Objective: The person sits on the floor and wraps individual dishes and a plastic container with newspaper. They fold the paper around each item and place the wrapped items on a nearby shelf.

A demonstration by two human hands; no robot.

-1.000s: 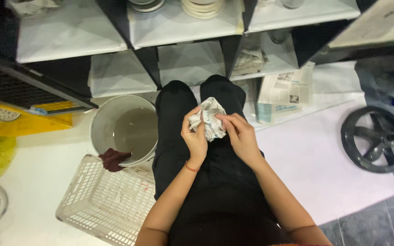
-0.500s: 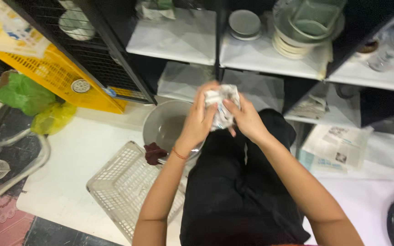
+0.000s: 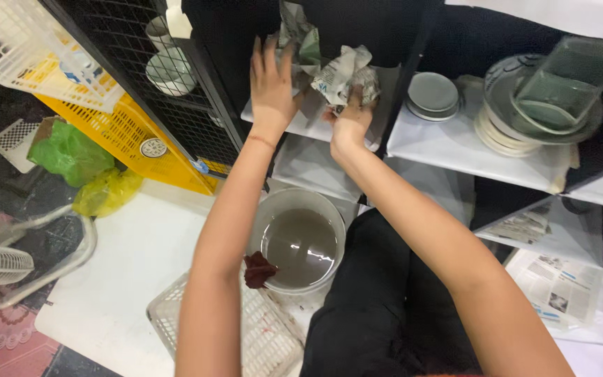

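You gripped the crumpled newspaper wad (image 3: 347, 72) in your right hand (image 3: 349, 120) at the shelf (image 3: 315, 126) front edge, left hand (image 3: 271, 85) open flat beside; next, wipe inward

Raised from the lap up into the black shelf unit: both arms now stretched forward and up. Crumpled newspaper bundle (image 3: 347, 73), a second ago cradled between both hands over the black trousers, now pressed onto the white-lined shelf board (image 3: 315, 120) under the right hand (image 3: 349, 120) alone. Left hand (image 3: 271, 85) let go of it, laid flat beside another wad of paper (image 3: 298, 35) further in the same compartment. Head turned upward and leftward too: water bucket (image 3: 300, 241) slid from left of the knee to below the arms, stacked plates (image 3: 525, 119) and glass dish (image 3: 560, 84) brought into view at right.
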